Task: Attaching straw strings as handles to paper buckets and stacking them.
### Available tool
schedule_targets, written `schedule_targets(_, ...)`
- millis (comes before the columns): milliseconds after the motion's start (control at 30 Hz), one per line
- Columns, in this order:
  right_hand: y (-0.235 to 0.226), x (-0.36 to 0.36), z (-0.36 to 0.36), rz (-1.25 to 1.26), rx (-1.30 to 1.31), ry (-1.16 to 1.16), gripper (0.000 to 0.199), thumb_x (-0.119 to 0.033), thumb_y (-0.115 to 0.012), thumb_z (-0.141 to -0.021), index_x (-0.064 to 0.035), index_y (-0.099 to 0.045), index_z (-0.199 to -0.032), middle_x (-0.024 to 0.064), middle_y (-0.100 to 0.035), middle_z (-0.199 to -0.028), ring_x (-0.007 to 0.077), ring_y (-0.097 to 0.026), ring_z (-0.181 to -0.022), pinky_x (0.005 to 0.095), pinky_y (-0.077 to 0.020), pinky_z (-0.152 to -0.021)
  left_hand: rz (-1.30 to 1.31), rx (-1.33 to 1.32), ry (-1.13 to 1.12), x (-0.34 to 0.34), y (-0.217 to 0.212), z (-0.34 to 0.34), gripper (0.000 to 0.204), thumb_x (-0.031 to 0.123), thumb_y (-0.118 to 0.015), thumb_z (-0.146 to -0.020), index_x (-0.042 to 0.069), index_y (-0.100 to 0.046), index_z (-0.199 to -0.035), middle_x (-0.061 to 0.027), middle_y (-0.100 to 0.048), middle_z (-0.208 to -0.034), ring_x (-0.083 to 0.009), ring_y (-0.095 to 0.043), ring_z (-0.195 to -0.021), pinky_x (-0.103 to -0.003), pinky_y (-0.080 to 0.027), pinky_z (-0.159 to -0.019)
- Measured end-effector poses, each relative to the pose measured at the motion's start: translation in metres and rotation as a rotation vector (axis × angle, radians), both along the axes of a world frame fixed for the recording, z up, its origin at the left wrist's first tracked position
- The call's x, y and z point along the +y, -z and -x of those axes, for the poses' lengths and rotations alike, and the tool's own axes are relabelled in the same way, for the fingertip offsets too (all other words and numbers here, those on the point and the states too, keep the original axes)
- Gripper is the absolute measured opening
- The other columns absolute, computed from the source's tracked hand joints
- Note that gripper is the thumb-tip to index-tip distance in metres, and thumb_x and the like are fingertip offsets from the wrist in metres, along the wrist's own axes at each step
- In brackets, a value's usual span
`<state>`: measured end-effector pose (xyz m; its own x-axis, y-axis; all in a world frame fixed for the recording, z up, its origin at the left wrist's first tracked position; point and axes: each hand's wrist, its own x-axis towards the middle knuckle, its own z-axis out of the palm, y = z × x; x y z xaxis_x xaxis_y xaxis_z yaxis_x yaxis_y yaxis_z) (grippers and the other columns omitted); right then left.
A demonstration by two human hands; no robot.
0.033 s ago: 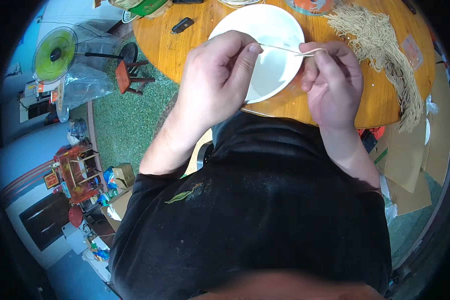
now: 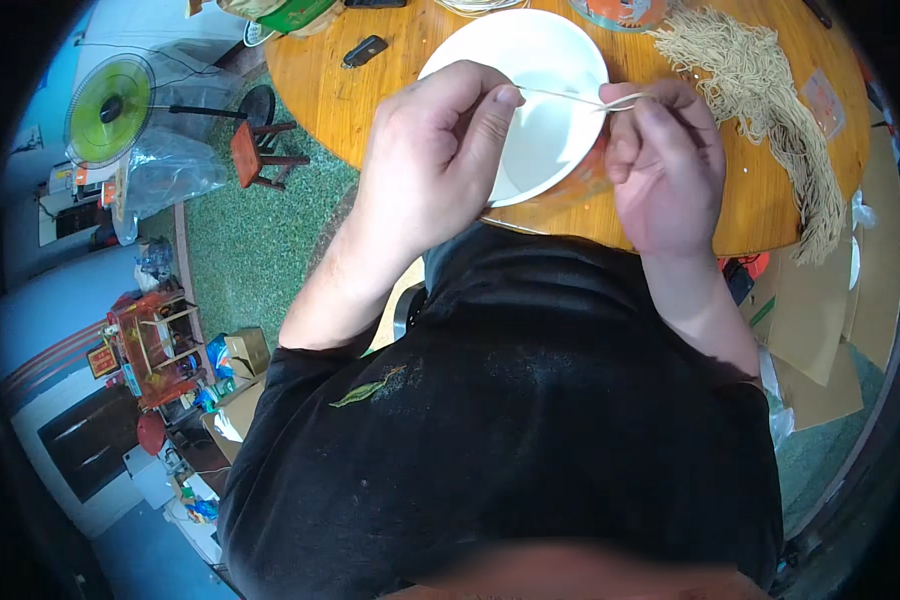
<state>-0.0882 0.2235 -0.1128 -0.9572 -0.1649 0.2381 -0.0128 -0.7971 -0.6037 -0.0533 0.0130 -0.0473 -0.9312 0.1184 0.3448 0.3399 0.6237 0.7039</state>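
Both hands are pinching one pale strand (image 2: 570,98) taut over the white bowl (image 2: 540,60) at twelve o'clock: left hand (image 2: 435,160) and right hand (image 2: 660,165) closed, ideally pulling gently, evenly.

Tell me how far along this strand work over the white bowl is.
Done: nothing shows in the white bowl; its visible inside looks bare. In hand: the left hand and right hand pinch one pale thin strand stretched between them above the bowl. Left: a large pile of pale strands lies on the round wooden table to the right, so most looks unhandled.
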Motion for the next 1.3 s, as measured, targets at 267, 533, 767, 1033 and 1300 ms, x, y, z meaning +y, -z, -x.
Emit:
schedule_targets(267,0.015,0.021,0.008,0.238,-0.27,-0.253,0.017,-0.018,-0.065,-0.111,-0.0091,-0.076,-0.12,0.0145,-0.078,-0.122,0.0121,-0.065,-0.086,0.0236,-0.056,-0.076,0.001,-0.037,-0.048,0.002,-0.001,-0.004,0.011,0.011,-0.07,-0.106,0.001,-0.074,-0.104,-0.0128,-0.07,-0.075,-0.0236,-0.073,-0.067,-0.034,-0.056,-0.062)
schedule_targets(533,-0.014,0.024,0.014,0.098,-0.312,-0.404,0.019,-0.02,-0.063,-0.112,-0.0072,-0.075,-0.12,0.0083,-0.077,-0.117,0.0111,-0.068,-0.09,0.0236,-0.056,-0.079,0.485,0.343,0.186,0.0,-0.052,-0.013,0.008,0.001,-0.072,-0.093,-0.001,-0.067,-0.087,-0.0258,-0.071,-0.129,-0.0351,-0.071,-0.104,-0.04,-0.054,-0.088)
schedule_targets(767,-0.012,0.018,0.046,0.054,-0.283,-0.633,0.023,-0.02,-0.063,-0.112,-0.0037,-0.07,-0.126,0.0006,-0.068,-0.103,0.0087,-0.061,-0.088,0.022,-0.0502,-0.076,0.014,-0.04,0.555,-0.012,-0.041,0.044,0.02,0.012,-0.055,-0.109,-0.003,-0.068,-0.104,-0.0202,-0.073,-0.125,-0.0316,-0.074,-0.106,-0.04,-0.057,-0.092)
schedule_targets(1033,-0.011,0.018,0.044,-0.135,-0.254,-0.435,0.026,-0.021,-0.066,-0.11,-0.0024,-0.069,-0.128,0.0038,-0.071,-0.105,0.0085,-0.061,-0.085,0.0235,-0.05,-0.075,0.134,-0.336,0.072,0.002,-0.055,0.047,0.018,0.015,-0.065,-0.11,-0.001,-0.07,-0.117,-0.0119,-0.069,-0.091,-0.0251,-0.067,-0.09,-0.038,-0.052,-0.081)
schedule_targets(1300,-0.049,0.024,0.029,-0.615,0.037,-0.159,0.025,-0.022,-0.063,-0.111,-0.0012,-0.073,-0.121,0.0112,-0.079,-0.113,0.0077,-0.066,-0.079,0.0211,-0.0535,-0.066,0.226,-0.045,-0.029,-0.017,-0.038,0.031,0.029,0.021,-0.063,-0.107,-0.002,-0.068,-0.09,-0.0136,-0.069,-0.071,-0.0304,-0.073,-0.069,-0.038,-0.058,-0.066)
